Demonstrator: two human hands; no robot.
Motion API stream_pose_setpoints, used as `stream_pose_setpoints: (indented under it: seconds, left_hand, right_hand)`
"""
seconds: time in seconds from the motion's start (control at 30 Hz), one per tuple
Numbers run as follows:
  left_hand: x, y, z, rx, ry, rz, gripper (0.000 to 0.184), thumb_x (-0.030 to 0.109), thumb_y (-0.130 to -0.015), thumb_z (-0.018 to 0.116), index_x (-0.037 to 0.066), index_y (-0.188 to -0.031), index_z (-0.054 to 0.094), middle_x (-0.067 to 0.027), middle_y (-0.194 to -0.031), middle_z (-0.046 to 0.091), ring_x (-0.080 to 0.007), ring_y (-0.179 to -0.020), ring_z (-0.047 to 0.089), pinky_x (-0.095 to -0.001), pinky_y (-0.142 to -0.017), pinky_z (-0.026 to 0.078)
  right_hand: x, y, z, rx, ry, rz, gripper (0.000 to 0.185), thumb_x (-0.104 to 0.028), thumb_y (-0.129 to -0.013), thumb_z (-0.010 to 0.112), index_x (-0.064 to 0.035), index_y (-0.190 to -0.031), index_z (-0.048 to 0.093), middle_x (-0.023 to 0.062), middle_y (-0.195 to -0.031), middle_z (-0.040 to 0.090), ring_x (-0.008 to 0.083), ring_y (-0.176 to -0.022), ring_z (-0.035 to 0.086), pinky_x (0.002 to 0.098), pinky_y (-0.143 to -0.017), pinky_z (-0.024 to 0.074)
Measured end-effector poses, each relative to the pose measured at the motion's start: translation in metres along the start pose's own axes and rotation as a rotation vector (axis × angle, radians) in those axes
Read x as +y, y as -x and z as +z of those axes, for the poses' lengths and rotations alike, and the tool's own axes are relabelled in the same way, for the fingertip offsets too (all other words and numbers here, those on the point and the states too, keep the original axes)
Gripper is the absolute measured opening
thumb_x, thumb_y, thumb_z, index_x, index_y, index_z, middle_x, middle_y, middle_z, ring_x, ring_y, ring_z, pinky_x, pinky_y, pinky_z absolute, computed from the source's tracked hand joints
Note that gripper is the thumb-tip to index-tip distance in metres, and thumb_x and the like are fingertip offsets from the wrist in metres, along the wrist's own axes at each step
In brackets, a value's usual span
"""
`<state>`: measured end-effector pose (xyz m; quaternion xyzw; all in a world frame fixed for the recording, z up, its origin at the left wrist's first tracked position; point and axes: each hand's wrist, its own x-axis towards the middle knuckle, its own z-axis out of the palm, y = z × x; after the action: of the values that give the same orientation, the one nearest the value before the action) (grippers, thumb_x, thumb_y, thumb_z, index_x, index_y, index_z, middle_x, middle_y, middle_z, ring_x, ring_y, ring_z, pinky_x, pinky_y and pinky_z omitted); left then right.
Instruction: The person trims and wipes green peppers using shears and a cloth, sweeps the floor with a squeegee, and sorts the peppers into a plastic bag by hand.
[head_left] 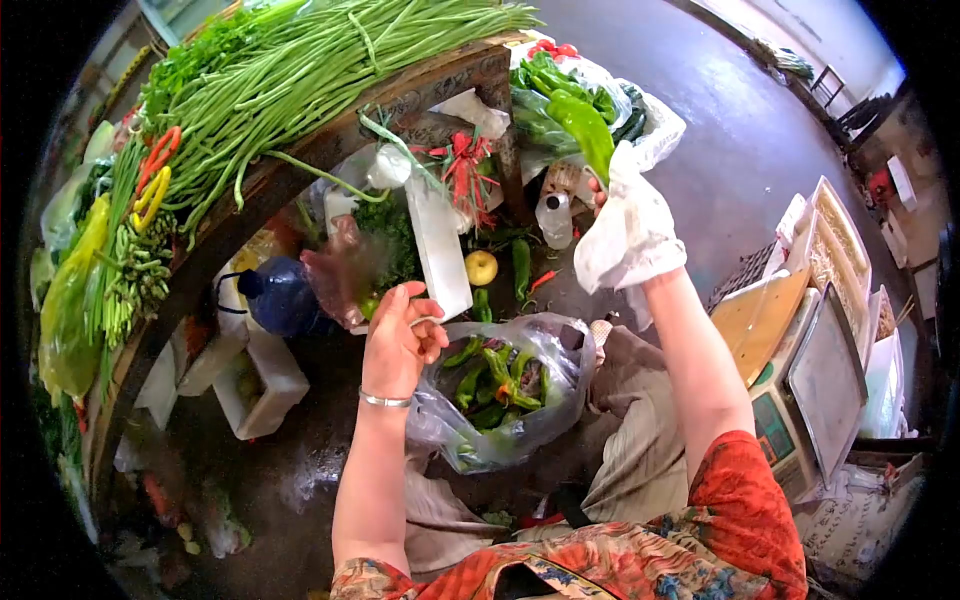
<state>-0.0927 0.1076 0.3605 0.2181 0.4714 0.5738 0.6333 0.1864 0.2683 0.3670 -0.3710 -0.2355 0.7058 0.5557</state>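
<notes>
A white cloth or loose glove covers most of my right hand (632, 225), raised on the right with its fingertips showing. It is closed around the lower end of a long green pepper (583, 128), which points up and away. My left hand (398, 345), a metal bracelet at its wrist, hovers with loosely bent fingers apart and nothing in them. Just below and to its right, a clear plastic bag (570, 400) stands open between my knees. Several green peppers (490, 385) lie inside, some with reddish or wilted parts.
Long green beans (300, 90) cover a wooden stand (440, 75). Beneath it are a foam box (437, 245), leafy greens, red ties (465, 165) and a dark blue jug (285, 295). Bagged vegetables (650, 125) and a plastic bottle (554, 218) sit beyond. Boxes and trays (825, 370) stand at right.
</notes>
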Motion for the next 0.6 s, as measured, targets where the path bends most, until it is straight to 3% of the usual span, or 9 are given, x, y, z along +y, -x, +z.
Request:
stream_pose_setpoints:
  seconds: [0.1, 0.17, 0.2, 0.27, 0.3, 0.33, 0.47, 0.6]
  left_hand:
    - [-0.001, 0.002, 0.002, -0.025, 0.001, -0.005, 0.033, 0.037, -0.098, 0.039, 0.008, -0.109, 0.05, -0.0078, -0.082, 0.059, -0.0181, -0.059, 0.058, -0.0264, -0.045, 0.035]
    - [-0.002, 0.004, 0.003, -0.043, -0.005, -0.017, 0.033, 0.036, -0.098, 0.038, 0.008, -0.109, 0.05, -0.0078, -0.082, 0.059, -0.0181, -0.059, 0.058, -0.0266, -0.045, 0.035]
    - [-0.001, 0.005, 0.005, -0.031, -0.01, -0.029, 0.032, 0.035, -0.099, 0.037, 0.007, -0.109, 0.05, -0.0077, -0.082, 0.059, -0.018, -0.059, 0.058, -0.0263, -0.046, 0.036]
    - [-0.003, 0.005, 0.004, -0.018, -0.006, -0.03, 0.032, 0.035, -0.098, 0.037, 0.008, -0.109, 0.05, -0.0077, -0.082, 0.059, -0.0179, -0.059, 0.058, -0.026, -0.046, 0.036]
    - [-0.005, 0.005, 0.004, -0.013, -0.013, -0.033, 0.031, 0.035, -0.098, 0.038, 0.008, -0.108, 0.05, -0.0077, -0.081, 0.059, -0.0179, -0.059, 0.058, -0.0257, -0.046, 0.036]
    - [-0.005, 0.005, 0.005, -0.014, -0.027, -0.039, 0.03, 0.035, -0.098, 0.038, 0.009, -0.109, 0.051, -0.0077, -0.081, 0.059, -0.0176, -0.059, 0.058, -0.0253, -0.047, 0.036]
    - [-0.006, 0.004, 0.004, -0.027, -0.007, -0.074, 0.026, 0.03, -0.097, 0.043, 0.008, -0.11, 0.05, -0.0065, -0.083, 0.06, -0.0157, -0.061, 0.059, -0.0239, -0.05, 0.038]
    - [-0.008, 0.004, 0.003, -0.012, -0.007, -0.089, 0.026, 0.029, -0.097, 0.043, 0.008, -0.11, 0.05, -0.0064, -0.082, 0.061, -0.0152, -0.061, 0.058, -0.0241, -0.049, 0.039]
  right_hand:
    - [-0.003, -0.049, -0.015, 0.03, 0.025, -0.109, 0.042, -0.043, -0.086, 0.062, -0.0077, -0.108, 0.056, 0.0024, -0.083, 0.06, 0.0092, -0.064, 0.053, 0.0236, -0.055, 0.0448]
    - [-0.011, -0.079, -0.012, 0.04, 0.201, -0.21, 0.037, -0.037, -0.087, 0.059, -0.0074, -0.109, 0.055, 0.0049, -0.09, 0.06, 0.0125, -0.073, 0.054, 0.0248, -0.062, 0.0446]
    - [-0.015, -0.096, -0.006, 0.03, 0.488, -0.38, 0.034, -0.031, -0.086, 0.057, -0.0062, -0.11, 0.055, 0.0075, -0.093, 0.059, 0.0161, -0.078, 0.054, 0.0266, -0.068, 0.0446]
    - [-0.02, -0.13, 0.008, 0.081, 1.264, -0.935, 0.03, -0.02, -0.086, 0.052, -0.0039, -0.111, 0.053, 0.0126, -0.101, 0.058, 0.0232, -0.09, 0.055, 0.0301, -0.078, 0.0446]
    - [-0.028, -0.13, 0.025, 0.212, 1.746, -1.006, 0.032, -0.004, -0.082, 0.047, 0.0018, -0.113, 0.051, 0.0222, -0.104, 0.057, 0.0329, -0.095, 0.056, 0.0374, -0.083, 0.0446]
    - [-0.026, -0.143, 0.033, 0.227, 1.904, -1.065, 0.033, -0.005, -0.081, 0.048, 0.0017, -0.112, 0.051, 0.022, -0.104, 0.057, 0.033, -0.095, 0.056, 0.0372, -0.083, 0.0447]
    - [-0.012, -0.182, 0.038, 0.144, 1.968, -0.936, 0.037, -0.011, -0.076, 0.055, 0.0014, -0.111, 0.051, 0.021, -0.103, 0.057, 0.0332, -0.095, 0.056, 0.0366, -0.084, 0.045]
    - [0.003, -0.171, 0.027, 0.069, 1.867, -0.945, 0.043, -0.016, -0.072, 0.062, 0.0011, -0.11, 0.051, 0.02, -0.102, 0.057, 0.0334, -0.094, 0.056, 0.036, -0.085, 0.0454]
